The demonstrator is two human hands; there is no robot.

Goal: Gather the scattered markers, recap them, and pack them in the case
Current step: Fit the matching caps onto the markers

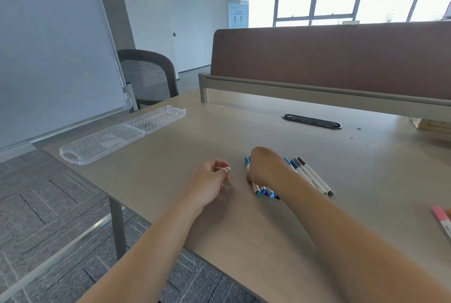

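- Markers (314,177) lie bunched on worktop (195,136) under right hand (262,168); its fingers are hidden beneath, grip can't tell.
- Left hand (212,175) just beside, fingers (223,169) loosely curled, holding nothing.
- Clear case (102,141) lies open, well apart at worktop's far-left edge.
- Pink marker (441,219) lies far right, apart from the bunch.

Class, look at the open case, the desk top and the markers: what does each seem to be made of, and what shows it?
The case: clear rigid plastic, glossy; the desk shows through it, and it has moulded ribs.
The desk top: probably wood-look laminate, matt; faint grain, even pale tan.
The markers: likely plastic; smooth white barrels with coloured caps.
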